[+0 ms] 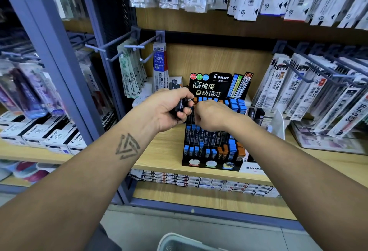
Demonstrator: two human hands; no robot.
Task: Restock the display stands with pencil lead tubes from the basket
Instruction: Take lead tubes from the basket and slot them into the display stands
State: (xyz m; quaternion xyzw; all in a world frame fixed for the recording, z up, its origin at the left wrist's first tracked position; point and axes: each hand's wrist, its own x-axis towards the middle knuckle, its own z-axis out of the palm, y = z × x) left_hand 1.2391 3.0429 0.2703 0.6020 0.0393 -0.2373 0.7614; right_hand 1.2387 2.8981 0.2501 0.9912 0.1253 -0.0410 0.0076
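A black tiered Pilot display stand (213,163) sits on the wooden shelf, its rows holding several lead tubes with blue and orange caps. My left hand (169,109) grips a bundle of dark lead tubes (180,108) just left of the stand's upper rows. My right hand (211,115) hovers over the stand's upper-middle rows, fingers curled down and toward the bundle; the fingertips are hidden, so what they hold cannot be made out. The grey basket (179,242) shows only as a rim at the bottom edge.
Metal pegs (135,47) with hanging refill packs jut out above and left of the stand. More refill packs (310,91) hang on the right. White Pilot boxes (49,135) line the left shelf. A clear acrylic holder (278,123) stands right of the stand.
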